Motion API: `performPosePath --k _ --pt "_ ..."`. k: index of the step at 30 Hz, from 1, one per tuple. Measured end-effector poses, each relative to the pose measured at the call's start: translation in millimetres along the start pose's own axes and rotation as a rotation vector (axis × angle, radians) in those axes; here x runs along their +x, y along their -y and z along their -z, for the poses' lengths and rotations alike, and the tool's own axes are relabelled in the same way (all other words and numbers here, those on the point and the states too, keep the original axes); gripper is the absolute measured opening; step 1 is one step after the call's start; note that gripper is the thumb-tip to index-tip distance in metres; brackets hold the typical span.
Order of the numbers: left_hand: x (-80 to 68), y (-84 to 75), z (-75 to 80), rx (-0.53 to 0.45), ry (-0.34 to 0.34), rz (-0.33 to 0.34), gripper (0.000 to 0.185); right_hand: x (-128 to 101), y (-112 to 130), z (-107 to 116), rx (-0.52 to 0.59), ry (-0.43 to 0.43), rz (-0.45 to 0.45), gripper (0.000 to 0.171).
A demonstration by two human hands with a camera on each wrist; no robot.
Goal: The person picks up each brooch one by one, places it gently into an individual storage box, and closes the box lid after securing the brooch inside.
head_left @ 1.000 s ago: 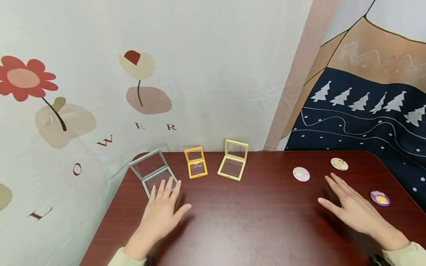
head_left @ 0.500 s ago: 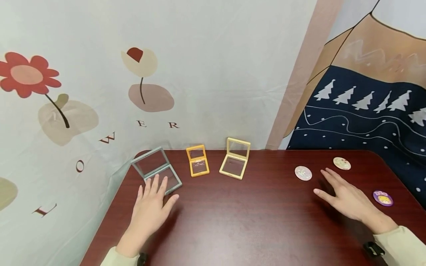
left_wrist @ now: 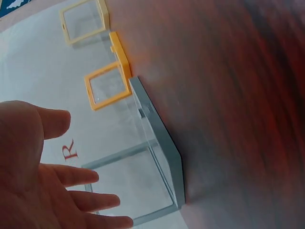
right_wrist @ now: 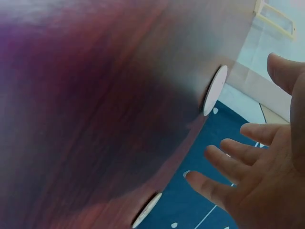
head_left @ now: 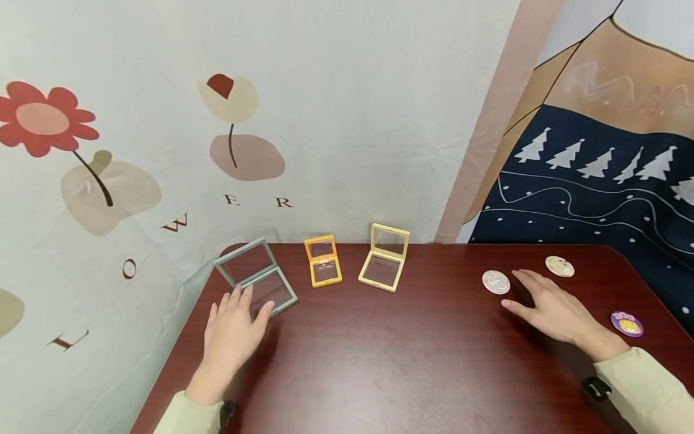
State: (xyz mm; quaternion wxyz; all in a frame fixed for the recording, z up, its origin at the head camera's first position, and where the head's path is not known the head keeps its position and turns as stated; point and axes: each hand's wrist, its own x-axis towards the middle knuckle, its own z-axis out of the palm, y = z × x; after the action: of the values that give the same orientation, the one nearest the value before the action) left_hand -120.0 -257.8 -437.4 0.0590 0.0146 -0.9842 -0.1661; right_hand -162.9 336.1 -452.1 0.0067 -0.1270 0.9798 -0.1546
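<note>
My left hand (head_left: 230,334) hovers at the near left side of a grey-framed hinged case (head_left: 273,290), whose clear-windowed lid stands raised. In the left wrist view its fingers (left_wrist: 93,200) are spread and hold nothing. To the right of that case are a small orange hinged case (head_left: 326,272) and a pale yellow one (head_left: 381,272), both with lids up. My right hand (head_left: 558,310) is held over the table beside a round pinkish-white badge (head_left: 496,282), fingers extended and apart from it in the right wrist view. A cream badge (head_left: 559,266) lies behind this hand, and a purple badge (head_left: 626,324) to its right.
The dark red wooden table (head_left: 401,361) has rounded far corners. Behind it hangs a pale cloth (head_left: 347,120) printed with flowers and letters, with a navy tree-patterned section (head_left: 596,199) at the right. A black wrist strap (head_left: 596,389) shows below the right sleeve.
My left hand has moved left and a little down, uncovering more of the grey case. My right hand has shifted left and slightly forward, closer to the pinkish-white badge. The cases and badges stay put.
</note>
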Motion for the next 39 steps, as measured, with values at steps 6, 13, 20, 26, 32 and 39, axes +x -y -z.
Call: performPosePath --k 6,13,20,26,32,39 --pt "5.7 8.4 0.7 0.000 -0.013 0.046 0.070 11 3 -2 -0.005 0.001 0.009 0.085" --pt "12.5 13.5 -0.1 0.006 -0.014 0.065 0.071 21 6 -4 -0.005 -0.025 0.018 0.076" --pt "16.8 17.8 -0.7 0.034 0.059 0.142 0.072 35 8 -7 -0.011 -0.006 0.006 0.076" --pt "19.2 20.6 -1.7 0.017 0.086 0.176 0.057 41 8 -11 -0.038 0.006 -0.013 0.078" --pt "23.3 24.2 2.5 0.004 0.141 0.222 0.047 44 7 -14 -0.051 0.012 -0.033 0.079" --pt "26.9 25.9 4.1 0.001 0.205 0.249 0.043 47 6 -15 -0.061 0.016 -0.026 0.070"
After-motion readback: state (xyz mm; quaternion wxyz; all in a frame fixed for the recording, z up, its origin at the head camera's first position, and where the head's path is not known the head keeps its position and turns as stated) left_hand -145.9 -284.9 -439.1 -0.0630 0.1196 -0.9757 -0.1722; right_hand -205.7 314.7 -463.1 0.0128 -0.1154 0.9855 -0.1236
